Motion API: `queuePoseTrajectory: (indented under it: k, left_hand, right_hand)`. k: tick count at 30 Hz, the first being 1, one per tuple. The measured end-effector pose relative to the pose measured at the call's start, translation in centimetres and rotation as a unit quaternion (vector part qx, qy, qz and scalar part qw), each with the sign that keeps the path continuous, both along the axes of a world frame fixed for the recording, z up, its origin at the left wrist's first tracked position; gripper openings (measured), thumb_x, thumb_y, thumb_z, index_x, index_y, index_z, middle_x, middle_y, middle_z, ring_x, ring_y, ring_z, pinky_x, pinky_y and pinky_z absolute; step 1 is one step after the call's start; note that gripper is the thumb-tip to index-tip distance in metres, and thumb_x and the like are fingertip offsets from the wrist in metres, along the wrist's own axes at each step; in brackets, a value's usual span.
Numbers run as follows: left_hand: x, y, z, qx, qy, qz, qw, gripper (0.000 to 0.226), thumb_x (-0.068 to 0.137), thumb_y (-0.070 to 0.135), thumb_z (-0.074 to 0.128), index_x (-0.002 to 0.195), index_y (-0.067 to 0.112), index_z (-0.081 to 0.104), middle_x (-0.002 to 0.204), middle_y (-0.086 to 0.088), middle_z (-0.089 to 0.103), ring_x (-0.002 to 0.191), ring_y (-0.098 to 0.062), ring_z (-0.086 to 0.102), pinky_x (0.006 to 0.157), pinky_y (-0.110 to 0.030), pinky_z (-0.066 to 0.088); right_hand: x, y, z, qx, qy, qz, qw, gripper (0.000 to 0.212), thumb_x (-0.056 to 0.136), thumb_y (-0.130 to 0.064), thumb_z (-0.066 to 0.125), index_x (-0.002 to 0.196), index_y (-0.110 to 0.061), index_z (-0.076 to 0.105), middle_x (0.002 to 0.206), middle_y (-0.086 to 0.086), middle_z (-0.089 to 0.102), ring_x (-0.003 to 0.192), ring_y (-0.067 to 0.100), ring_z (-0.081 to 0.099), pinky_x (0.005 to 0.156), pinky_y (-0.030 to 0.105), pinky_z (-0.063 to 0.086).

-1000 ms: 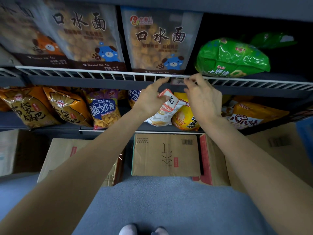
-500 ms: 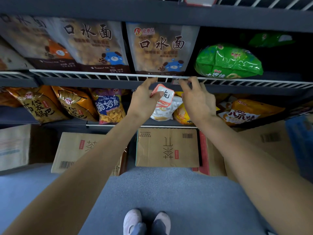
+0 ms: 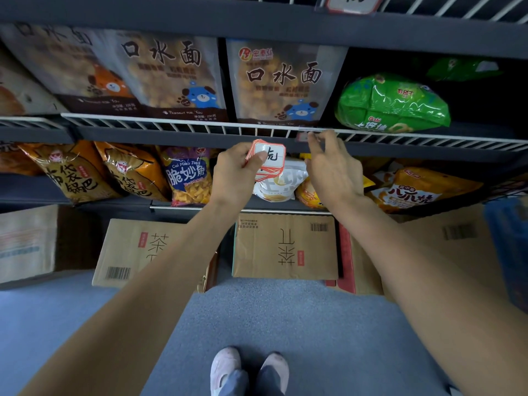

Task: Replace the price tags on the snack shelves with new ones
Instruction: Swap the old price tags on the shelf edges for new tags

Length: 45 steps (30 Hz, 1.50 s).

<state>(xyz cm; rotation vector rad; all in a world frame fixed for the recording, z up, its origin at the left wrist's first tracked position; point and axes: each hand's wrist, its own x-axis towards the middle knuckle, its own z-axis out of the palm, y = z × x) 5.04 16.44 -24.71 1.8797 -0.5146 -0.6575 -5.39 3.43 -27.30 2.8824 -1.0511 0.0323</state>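
My left hand (image 3: 235, 172) grips a small stack of white price tags with red borders (image 3: 268, 158), held just below the white wire rail (image 3: 171, 125) of the middle shelf. My right hand (image 3: 333, 170) is raised beside it, its fingertips pinching a small clear tag holder (image 3: 303, 135) clipped on the rail's front, under a brown noodle-snack bag (image 3: 281, 84). Whether a tag sits in that holder I cannot tell. Another red-bordered tag (image 3: 353, 2) hangs on the top shelf's edge.
Brown snack bags (image 3: 160, 78) and a green bag (image 3: 393, 104) fill the middle shelf. Orange, purple and white bags (image 3: 187, 178) lie on the lower shelf. Cardboard boxes (image 3: 285, 247) stand on the blue floor below, and a blue crate (image 3: 511, 247) is at the right edge.
My left hand has dropped away from the rail and turned the tag stack face up. My right hand stays at the rail, fingertips now on the holder. The view has tilted up.
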Motion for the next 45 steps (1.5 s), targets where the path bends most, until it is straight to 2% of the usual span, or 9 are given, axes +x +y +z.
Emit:
queuePoseTrajectory:
  k: [7, 12, 17, 20, 24, 27, 32, 38, 45]
  left_hand:
    - [0.1, 1.1, 0.6, -0.034, 0.049, 0.021, 0.998, 0.019, 0.095, 0.012, 0.051, 0.111, 0.007, 0.061, 0.086, 0.009, 0.063, 0.062, 0.014, 0.060, 0.057, -0.002, 0.043]
    - [-0.2, 1.4, 1.1, -0.046, 0.067, 0.022, 0.996, 0.021, 0.095, 0.011, 0.051, 0.112, 0.006, 0.062, 0.090, 0.004, 0.065, 0.069, 0.007, 0.062, 0.063, -0.004, 0.047]
    - [-0.8, 0.7, 2.0, -0.061, 0.121, 0.026, 0.990, 0.013, 0.094, 0.009, 0.052, 0.102, 0.010, 0.063, 0.088, -0.001, 0.068, 0.079, -0.012, 0.064, 0.083, -0.033, 0.055]
    - [-1.2, 0.6, 3.4, -0.070, 0.131, 0.040, 0.988, 0.012, 0.094, 0.009, 0.052, 0.097, 0.014, 0.063, 0.087, -0.001, 0.068, 0.081, -0.013, 0.065, 0.085, -0.037, 0.055]
    - [-2.4, 1.4, 6.9, -0.082, 0.142, 0.040, 0.986, 0.013, 0.094, 0.008, 0.052, 0.098, 0.015, 0.063, 0.088, -0.001, 0.068, 0.081, -0.012, 0.065, 0.084, -0.035, 0.055]
    - [-3.7, 2.3, 10.9, -0.093, 0.140, 0.004, 0.986, 0.015, 0.093, 0.008, 0.053, 0.103, 0.011, 0.064, 0.089, -0.006, 0.068, 0.079, -0.013, 0.065, 0.075, -0.031, 0.056]
    - [-6.3, 4.1, 19.3, -0.112, 0.169, -0.075, 0.976, 0.014, 0.092, 0.010, 0.055, 0.102, 0.009, 0.065, 0.080, -0.001, 0.068, 0.064, -0.001, 0.065, 0.055, -0.013, 0.048]
    - [-8.3, 6.3, 29.1, -0.116, 0.205, -0.196, 0.952, 0.021, 0.098, 0.016, 0.044, 0.098, 0.017, 0.064, 0.099, -0.009, 0.070, 0.093, -0.021, 0.067, 0.085, -0.030, 0.056]
    - [-10.0, 10.0, 38.5, -0.119, 0.133, -0.287, 0.941, 0.022, 0.099, 0.014, 0.043, 0.107, 0.015, 0.063, 0.100, -0.008, 0.070, 0.091, -0.017, 0.068, 0.078, -0.023, 0.057]
  right_hand:
    - [0.0, 0.5, 0.1, 0.014, 0.031, -0.001, 0.999, 0.073, 0.082, -0.005, 0.065, 0.143, -0.004, 0.025, 0.142, 0.009, 0.026, 0.118, 0.024, 0.041, 0.055, 0.028, 0.037]
    - [0.2, 0.5, 0.4, 0.046, -0.010, -0.001, 0.999, 0.062, 0.091, -0.005, 0.053, 0.145, -0.007, 0.022, 0.145, 0.007, 0.027, 0.123, 0.025, 0.038, 0.065, 0.032, 0.043]
    - [0.0, 1.0, 2.8, 0.168, -0.081, -0.025, 0.982, 0.055, 0.097, -0.020, 0.045, 0.147, -0.014, 0.023, 0.147, 0.002, 0.030, 0.130, 0.022, 0.036, 0.085, 0.037, 0.045]
    - [-0.2, 2.0, 5.0, 0.297, -0.183, -0.049, 0.936, 0.046, 0.098, -0.025, 0.046, 0.141, -0.014, 0.037, 0.135, 0.004, 0.052, 0.122, 0.022, 0.048, 0.092, 0.030, 0.040]
    - [-1.2, 4.3, 9.4, 0.445, -0.336, -0.093, 0.825, 0.031, 0.097, -0.028, 0.047, 0.101, -0.006, 0.068, 0.099, 0.010, 0.070, 0.092, 0.022, 0.063, 0.072, 0.013, 0.047]
    - [-2.8, 5.8, 13.7, 0.440, -0.356, -0.072, 0.821, 0.015, 0.085, -0.021, 0.067, 0.089, -0.007, 0.069, 0.084, 0.001, 0.069, 0.080, 0.011, 0.062, 0.077, 0.024, 0.049]
    - [-6.4, 7.6, 22.5, 0.410, -0.368, -0.108, 0.828, 0.016, 0.075, -0.013, 0.075, 0.071, -0.021, 0.063, 0.069, -0.010, 0.062, 0.063, -0.001, 0.054, 0.065, 0.015, 0.045]
    - [-10.3, 10.4, 32.5, 0.377, -0.401, -0.163, 0.819, 0.011, 0.075, -0.013, 0.076, 0.072, -0.015, 0.066, 0.067, -0.003, 0.062, 0.064, 0.007, 0.055, 0.066, 0.025, 0.049]
    - [-13.4, 17.2, 41.8, 0.306, -0.447, -0.221, 0.811, 0.002, 0.081, -0.010, 0.070, 0.082, -0.009, 0.071, 0.070, -0.003, 0.066, 0.069, 0.010, 0.060, 0.071, 0.031, 0.051]
